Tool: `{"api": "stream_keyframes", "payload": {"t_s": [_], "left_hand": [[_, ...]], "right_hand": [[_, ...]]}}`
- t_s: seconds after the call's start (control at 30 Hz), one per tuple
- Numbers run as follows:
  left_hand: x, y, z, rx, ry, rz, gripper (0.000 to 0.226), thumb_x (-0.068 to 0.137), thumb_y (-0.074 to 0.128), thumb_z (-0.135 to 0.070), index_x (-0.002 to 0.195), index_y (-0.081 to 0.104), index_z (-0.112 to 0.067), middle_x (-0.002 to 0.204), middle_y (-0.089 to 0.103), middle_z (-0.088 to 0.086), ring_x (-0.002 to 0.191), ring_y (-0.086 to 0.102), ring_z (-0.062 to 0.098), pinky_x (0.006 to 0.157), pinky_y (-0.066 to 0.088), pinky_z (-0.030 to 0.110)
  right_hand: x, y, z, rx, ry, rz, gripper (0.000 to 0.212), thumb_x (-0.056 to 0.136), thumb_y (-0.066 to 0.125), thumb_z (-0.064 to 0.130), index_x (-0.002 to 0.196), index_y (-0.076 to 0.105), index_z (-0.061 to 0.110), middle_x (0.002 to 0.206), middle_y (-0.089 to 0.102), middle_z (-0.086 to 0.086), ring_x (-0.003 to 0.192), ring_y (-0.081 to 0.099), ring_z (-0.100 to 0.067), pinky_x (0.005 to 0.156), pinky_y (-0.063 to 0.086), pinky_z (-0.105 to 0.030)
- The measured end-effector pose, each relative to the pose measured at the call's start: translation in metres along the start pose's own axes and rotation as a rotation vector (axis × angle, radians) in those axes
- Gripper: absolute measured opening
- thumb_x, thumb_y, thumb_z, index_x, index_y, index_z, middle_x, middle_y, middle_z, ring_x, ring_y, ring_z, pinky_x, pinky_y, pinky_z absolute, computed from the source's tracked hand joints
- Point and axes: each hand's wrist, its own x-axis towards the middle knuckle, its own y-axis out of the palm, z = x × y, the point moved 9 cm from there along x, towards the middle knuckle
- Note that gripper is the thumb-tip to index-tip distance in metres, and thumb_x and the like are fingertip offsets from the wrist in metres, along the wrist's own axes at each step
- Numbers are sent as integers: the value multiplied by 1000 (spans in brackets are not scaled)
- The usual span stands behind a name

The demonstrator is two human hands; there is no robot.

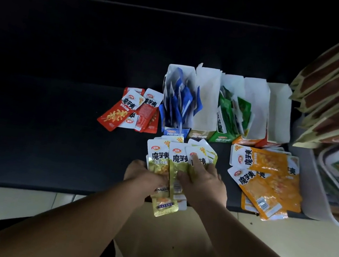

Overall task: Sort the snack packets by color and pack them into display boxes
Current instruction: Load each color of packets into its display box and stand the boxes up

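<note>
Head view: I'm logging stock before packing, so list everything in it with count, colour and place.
boxes: five, white, fronts blue, yellow, green, orange, red; row mid-table
blue packets: several, blue, leftmost box
green packets: several, green, middle box
red packets: a few, red, left of boxes
yellow packets: fanned stack, yellow, before boxes
orange packets: pile, orange, right front
bags: stack, brown, far right
tub: count unclear, white, below bags
table: one, dark
left hand: grips yellow packets
right hand: fingers press yellow packets
</note>
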Motion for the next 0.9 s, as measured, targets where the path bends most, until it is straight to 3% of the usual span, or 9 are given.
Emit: {"api": "stream_keyframes", "payload": {"t_s": [0.1,0.23,0.37,0.5,0.6,0.7,0.77,0.83,0.9], "left_hand": [[-5,20,-14,103,108,74,27,77,87,-29,98,69,-27,91,76,-7,79,74,15,72,63,34],[-15,36,-29,210,227,111,39,76,77,-48,111,61,-41,109,69,-10,89,71,16,78,63,40],[-28,51,-41,254,262,171,34,105,50,-40,133,50,-22,119,65,4,89,66,19,73,54,30],[-36,69,-46,263,257,255,44,108,40,-39,148,35,-23,126,61,4,106,61,25,92,50,36],[-41,81,-53,233,207,352,53,108,40,-40,154,20,-24,141,54,7,122,56,28,106,46,40],[-40,88,-56,104,143,370,63,104,47,-51,154,20,-24,149,52,9,132,54,30,112,44,45],[-45,92,-58,84,142,381,74,96,50,-68,151,26,-25,146,55,5,130,57,27,108,45,40],[-50,94,-62,119,182,374,81,90,53,-77,148,31,-25,141,58,2,127,59,26,106,46,39],[-49,91,-67,122,251,339,64,93,54,-71,140,42,-30,133,63,-1,117,64,23,104,50,41]], "right_hand": [[0,-7,-1,-37,-24,-32,59,99,37,67,154,21,54,153,42,-8,137,47,-39,100,48,-46],[-3,-21,0,-54,-95,-102,54,105,39,54,157,28,49,142,53,-1,120,59,-30,89,48,-36],[-7,-29,-2,-40,-145,-140,51,106,41,48,156,34,48,144,59,0,120,63,-27,90,51,-36],[-9,-31,0,-22,-156,-40,49,108,35,49,156,27,54,143,62,-3,123,62,-28,95,46,-35],[-11,-33,-7,102,-101,31,47,109,32,48,154,26,60,139,64,-6,121,61,-29,93,45,-35],[-10,-33,-15,421,-60,93,58,105,43,26,148,34,64,122,70,-2,94,67,-16,75,53,-26],[-9,-31,-20,547,-56,141,75,95,46,8,145,41,63,118,71,4,91,68,-9,77,59,-25],[-7,-32,-20,584,-69,145,71,93,50,6,144,50,55,111,72,6,92,69,-10,78,62,-32],[-4,-35,-20,687,-98,125,66,93,52,2,141,58,47,109,75,1,86,70,-13,76,62,-35]]}}
